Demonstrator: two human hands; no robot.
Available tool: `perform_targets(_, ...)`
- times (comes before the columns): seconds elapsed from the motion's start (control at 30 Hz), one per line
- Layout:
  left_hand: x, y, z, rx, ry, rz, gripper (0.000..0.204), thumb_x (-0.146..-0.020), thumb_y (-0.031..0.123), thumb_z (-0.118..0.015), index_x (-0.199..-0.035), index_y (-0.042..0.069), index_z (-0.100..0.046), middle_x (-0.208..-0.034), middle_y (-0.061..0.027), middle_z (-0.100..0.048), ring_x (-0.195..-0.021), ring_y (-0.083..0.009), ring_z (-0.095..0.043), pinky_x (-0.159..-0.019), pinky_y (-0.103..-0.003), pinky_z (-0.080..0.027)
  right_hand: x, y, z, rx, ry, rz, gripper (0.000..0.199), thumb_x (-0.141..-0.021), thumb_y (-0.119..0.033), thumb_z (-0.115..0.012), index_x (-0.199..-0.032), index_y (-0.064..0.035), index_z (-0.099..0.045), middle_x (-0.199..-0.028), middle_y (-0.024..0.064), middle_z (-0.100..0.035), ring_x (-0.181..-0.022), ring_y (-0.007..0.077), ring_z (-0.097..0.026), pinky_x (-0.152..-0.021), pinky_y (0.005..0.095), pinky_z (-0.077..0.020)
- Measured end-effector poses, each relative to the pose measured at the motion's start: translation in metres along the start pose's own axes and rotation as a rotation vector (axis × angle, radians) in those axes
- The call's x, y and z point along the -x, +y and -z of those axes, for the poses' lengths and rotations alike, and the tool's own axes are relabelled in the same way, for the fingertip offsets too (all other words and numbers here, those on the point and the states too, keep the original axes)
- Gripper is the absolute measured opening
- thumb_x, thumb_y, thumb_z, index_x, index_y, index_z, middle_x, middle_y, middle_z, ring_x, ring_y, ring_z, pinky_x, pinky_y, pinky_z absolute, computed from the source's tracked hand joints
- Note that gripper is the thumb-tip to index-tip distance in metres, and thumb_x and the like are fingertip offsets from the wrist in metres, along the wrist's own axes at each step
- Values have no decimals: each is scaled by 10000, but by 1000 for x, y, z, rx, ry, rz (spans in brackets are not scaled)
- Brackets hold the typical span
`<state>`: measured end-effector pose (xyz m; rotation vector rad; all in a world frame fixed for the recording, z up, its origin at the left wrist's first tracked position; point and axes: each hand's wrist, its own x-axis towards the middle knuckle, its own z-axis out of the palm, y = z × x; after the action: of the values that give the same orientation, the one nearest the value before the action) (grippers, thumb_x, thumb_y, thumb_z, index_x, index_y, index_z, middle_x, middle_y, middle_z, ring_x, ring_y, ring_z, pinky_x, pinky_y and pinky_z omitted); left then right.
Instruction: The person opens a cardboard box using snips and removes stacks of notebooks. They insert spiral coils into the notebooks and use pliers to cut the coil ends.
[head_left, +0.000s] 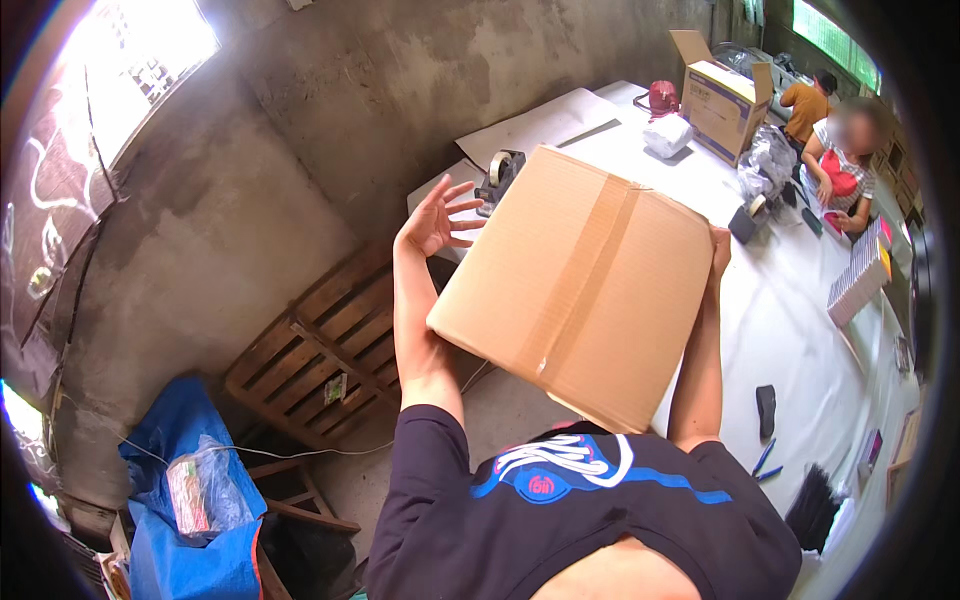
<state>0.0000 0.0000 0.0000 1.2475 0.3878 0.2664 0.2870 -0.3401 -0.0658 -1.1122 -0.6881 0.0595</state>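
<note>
A brown cardboard box (575,290), sealed down the middle with a strip of tape, is tilted up in front of my chest. My right hand (719,252) holds its right edge, with the fingers partly hidden behind the cardboard. Off the upper left edge, my left hand (440,222) is open with its fingers spread, and the left forearm runs close along the box's side. Just beyond those fingers a black tape dispenser (499,180) stands on the white-covered table (770,330).
An open carton (722,105) and a plastic-wrapped bundle (668,135) stand on the far table. A person (845,165) works at the right near a book stack (862,272). Blue pliers (766,460) lie near my right. Left are a wooden pallet (335,350) and blue tarp (190,500).
</note>
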Motion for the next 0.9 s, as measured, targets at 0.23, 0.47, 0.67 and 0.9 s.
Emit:
perform_targets(0.23, -66, 8, 0, -232, 219, -198, 848, -824, 589, -545, -1459, 169, -173, -1389, -169, -381, -1204, -321, -468, -872, -602, -375, -16, 29, -11, -311, 56, -347, 431, -863, -279, -279, -829, 18, -589, -721, 44, -587, -639, 136, -542, -578, 281, -457)
perform_targets(0.47, -113, 88, -34, -455, 295, -512, 816, -817, 573, -570, -1454, 211, -211, -1394, -130, -396, -1290, -305, -377, -976, -602, -256, -97, 63, 6, -237, 102, -144, 246, -856, -114, -375, -725, -8, -553, -674, 25, -564, -572, 84, -501, -488, 222, -415)
perform_targets(0.67, -214, 49, 18, -477, 346, -368, 816, -802, 519, -626, -1447, 201, -240, -1414, -111, -377, -1303, -300, -359, -1002, -595, -232, -128, 107, -4, -61, 201, -110, 314, -872, -188, -366, -823, 17, -600, -759, 36, -588, -676, 113, -534, -627, 253, -451)
perform_targets(0.9, -278, 19, 67, -564, 554, -420, 459, -870, 278, -624, -1284, 114, -511, -1220, -76, -564, -1140, -201, -505, -932, -466, -372, -166, 131, -19, -276, 284, -119, 292, -875, -210, -505, -796, 34, -643, -730, 53, -640, -683, 108, -564, -642, 248, -468)
